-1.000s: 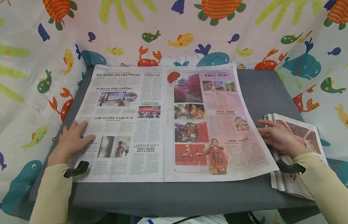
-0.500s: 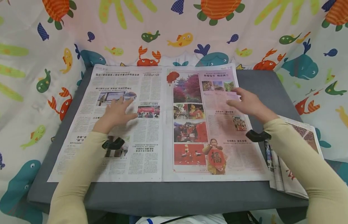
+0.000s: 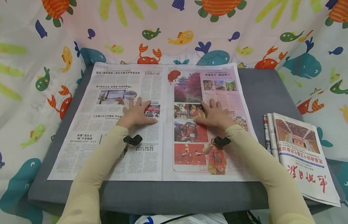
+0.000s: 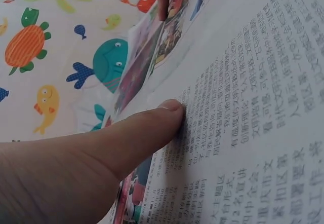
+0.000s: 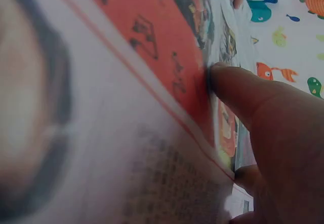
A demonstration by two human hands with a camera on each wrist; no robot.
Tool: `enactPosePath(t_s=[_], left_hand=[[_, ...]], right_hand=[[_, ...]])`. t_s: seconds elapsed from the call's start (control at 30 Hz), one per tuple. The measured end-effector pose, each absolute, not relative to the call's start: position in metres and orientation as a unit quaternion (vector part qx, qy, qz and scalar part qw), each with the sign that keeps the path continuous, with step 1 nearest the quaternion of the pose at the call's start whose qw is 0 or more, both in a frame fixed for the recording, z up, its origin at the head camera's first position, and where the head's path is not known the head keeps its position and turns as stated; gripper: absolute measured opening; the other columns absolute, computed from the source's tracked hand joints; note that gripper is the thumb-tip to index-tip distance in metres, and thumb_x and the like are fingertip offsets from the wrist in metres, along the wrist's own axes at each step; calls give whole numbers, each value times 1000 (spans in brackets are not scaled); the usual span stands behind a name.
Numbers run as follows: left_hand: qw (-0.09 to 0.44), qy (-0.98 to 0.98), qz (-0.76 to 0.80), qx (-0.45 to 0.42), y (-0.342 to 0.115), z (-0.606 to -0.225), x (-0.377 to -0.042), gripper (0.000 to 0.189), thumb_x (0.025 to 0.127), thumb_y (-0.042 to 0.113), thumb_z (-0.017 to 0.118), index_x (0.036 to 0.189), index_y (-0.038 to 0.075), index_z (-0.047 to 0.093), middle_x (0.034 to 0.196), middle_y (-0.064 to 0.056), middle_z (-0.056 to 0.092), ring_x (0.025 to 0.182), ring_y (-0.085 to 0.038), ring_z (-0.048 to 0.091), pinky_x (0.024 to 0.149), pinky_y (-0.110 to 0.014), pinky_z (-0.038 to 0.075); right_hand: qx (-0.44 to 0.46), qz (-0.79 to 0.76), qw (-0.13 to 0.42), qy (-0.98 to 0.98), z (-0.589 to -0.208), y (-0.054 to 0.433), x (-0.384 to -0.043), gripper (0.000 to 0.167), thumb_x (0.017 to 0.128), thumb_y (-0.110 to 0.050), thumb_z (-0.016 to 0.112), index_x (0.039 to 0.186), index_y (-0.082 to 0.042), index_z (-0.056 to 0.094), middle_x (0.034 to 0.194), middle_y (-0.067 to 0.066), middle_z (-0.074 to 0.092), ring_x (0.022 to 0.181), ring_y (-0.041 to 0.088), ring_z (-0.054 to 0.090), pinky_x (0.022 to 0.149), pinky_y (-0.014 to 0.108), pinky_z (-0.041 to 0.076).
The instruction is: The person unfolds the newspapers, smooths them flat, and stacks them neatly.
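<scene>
A newspaper (image 3: 151, 168) lies spread open on a grey table, its centre fold running toward the person. My left hand (image 3: 135, 115) rests on the left page with fingers spread, near a small red photo. On the right page my right hand (image 3: 214, 115) lies with its fingers spread over the colour photos. In the left wrist view the left thumb (image 4: 152, 125) is straight and touches the printed text. The right thumb (image 5: 238, 84) touches the red picture in the right wrist view. Neither hand holds anything.
A stack of folded newspapers (image 3: 305, 161) sits at the table's right side. The grey table (image 3: 185, 196) shows along the front and at the back right. Behind it hangs a curtain (image 3: 174, 28) printed with sea animals.
Both hands have moved inward from the newspaper's outer edges onto its pages near the centre fold. The raised right edge of the sheet now lies lower, and the folded stack is more visible.
</scene>
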State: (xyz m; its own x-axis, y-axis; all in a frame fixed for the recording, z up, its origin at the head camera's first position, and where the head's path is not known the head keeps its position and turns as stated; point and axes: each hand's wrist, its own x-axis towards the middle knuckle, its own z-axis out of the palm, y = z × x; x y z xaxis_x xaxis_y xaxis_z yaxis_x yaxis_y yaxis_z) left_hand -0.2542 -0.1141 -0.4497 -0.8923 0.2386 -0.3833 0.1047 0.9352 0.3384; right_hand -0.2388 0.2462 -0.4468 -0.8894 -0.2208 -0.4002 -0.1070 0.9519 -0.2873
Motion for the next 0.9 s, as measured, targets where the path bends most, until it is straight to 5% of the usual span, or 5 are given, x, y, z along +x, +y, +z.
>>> enactPosePath(t_s=[0.3,0.53,0.8,0.9], left_hand=[[209,961,159,88,-114,-453,-254,108,79,71,70,165,29,19,173,-17,-2,156,-53,-10,113,-83,1],[204,962,154,93,-116,-454,-255,110,79,73,70,165,29,18,173,-18,-1,156,-53,-9,111,-85,3],[210,960,159,89,-115,-453,-255,108,81,71,69,165,28,17,173,-18,-4,155,-52,-12,112,-84,1],[212,960,162,88,-116,-453,-255,109,81,71,70,165,28,16,173,-17,-5,155,-53,-13,111,-85,0]], right_hand=[[-91,-138,209,964,-451,252,-238,104,90,-74,55,166,-21,9,171,25,-5,155,54,-6,108,87,8],[-101,-180,171,963,-426,287,-230,95,95,-53,64,163,-4,18,164,38,14,151,57,18,117,72,25],[20,-85,187,979,-368,391,-173,98,95,-50,62,157,11,16,148,51,24,132,68,29,102,79,33],[51,-66,225,971,-364,424,-149,94,94,-51,63,149,16,27,131,48,43,115,63,45,89,73,46]])
